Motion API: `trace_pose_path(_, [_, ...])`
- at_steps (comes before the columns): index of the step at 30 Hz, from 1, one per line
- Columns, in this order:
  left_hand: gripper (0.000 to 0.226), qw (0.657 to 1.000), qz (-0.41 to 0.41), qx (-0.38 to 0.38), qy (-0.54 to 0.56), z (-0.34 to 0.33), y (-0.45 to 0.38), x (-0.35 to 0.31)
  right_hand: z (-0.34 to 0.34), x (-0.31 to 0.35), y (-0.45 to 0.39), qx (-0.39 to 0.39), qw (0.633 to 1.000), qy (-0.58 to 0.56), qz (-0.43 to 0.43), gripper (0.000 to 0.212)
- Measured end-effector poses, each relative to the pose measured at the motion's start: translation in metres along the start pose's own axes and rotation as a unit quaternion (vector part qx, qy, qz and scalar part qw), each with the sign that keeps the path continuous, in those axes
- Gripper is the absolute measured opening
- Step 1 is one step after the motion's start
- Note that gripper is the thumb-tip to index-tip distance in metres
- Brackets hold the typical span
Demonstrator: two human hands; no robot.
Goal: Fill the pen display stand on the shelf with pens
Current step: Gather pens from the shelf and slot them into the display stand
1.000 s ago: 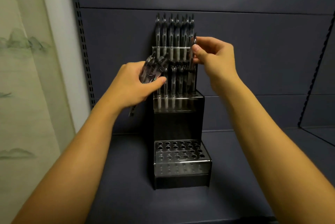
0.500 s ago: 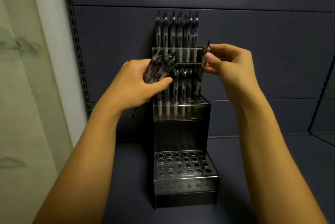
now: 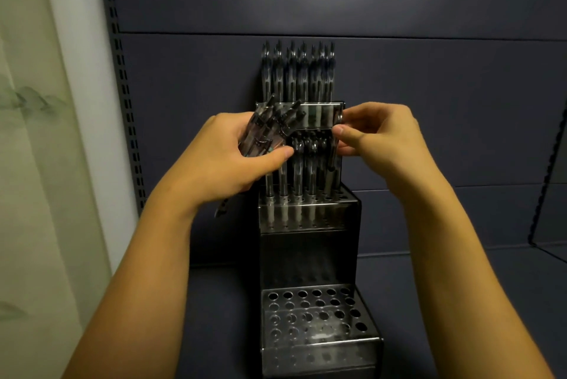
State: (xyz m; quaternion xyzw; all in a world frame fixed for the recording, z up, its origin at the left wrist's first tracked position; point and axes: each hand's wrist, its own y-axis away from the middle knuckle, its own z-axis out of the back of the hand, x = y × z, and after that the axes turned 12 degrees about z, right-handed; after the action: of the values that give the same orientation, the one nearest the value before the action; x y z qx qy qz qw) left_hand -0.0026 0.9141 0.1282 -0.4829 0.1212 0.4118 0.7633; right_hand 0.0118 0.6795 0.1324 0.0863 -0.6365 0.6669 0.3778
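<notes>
Hands at the pen display stand [image 3: 310, 213]: our left hand [image 3: 227, 161] grips spare pens [image 3: 264, 133], our right hand [image 3: 377, 136] pinches one pen [image 3: 333, 157] over the middle tier (lower it straight, we judge)

the pen display stand [image 3: 310, 225] sits on the shelf [image 3: 460, 286] against its far panel, pens [image 3: 294, 78] standing in its far tiers.

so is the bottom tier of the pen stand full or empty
Empty. Every hole in the bottom tier shows open and dark, with no pen standing in it; the pens fill only the tiers above.
</notes>
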Motion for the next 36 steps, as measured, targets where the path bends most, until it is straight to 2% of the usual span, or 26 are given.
trace_pose_path(3, [0.024,1.0,0.001,0.016,-0.015,-0.002,-0.002,0.003,0.003,0.003,-0.001,0.02,0.999,0.039,-0.004,0.013])
trace_pose_path(9, [0.025,0.996,0.019,0.077,-0.03,-0.003,-0.002,0.007,0.0,0.009,0.007,0.129,0.984,0.118,-0.042,0.013])
trace_pose_path(20, [0.026,0.988,0.049,0.11,-0.095,0.0,0.0,0.008,-0.002,0.011,0.009,0.146,0.974,0.157,-0.072,0.023])
trace_pose_path(25, [0.027,0.983,0.061,0.132,-0.113,0.003,0.003,0.003,0.005,0.018,0.01,0.173,0.964,0.191,-0.059,0.025])
trace_pose_path(28, [0.023,0.979,0.066,0.147,-0.122,0.002,0.005,0.0,0.012,0.022,0.01,0.132,0.968,0.215,0.005,0.026])
trace_pose_path(31, [0.021,0.975,0.074,0.156,-0.14,0.001,0.006,-0.001,0.012,0.026,0.011,0.061,0.984,0.104,0.133,0.018])
trace_pose_path(33, [0.02,0.972,0.078,0.16,-0.154,0.0,0.006,0.0,0.007,0.029,0.016,0.09,0.98,0.035,0.171,0.015])
trace_pose_path(36, [0.019,0.968,0.079,0.16,-0.177,-0.002,0.007,0.0,-0.003,0.03,0.02,0.167,0.966,0.051,0.193,0.021])
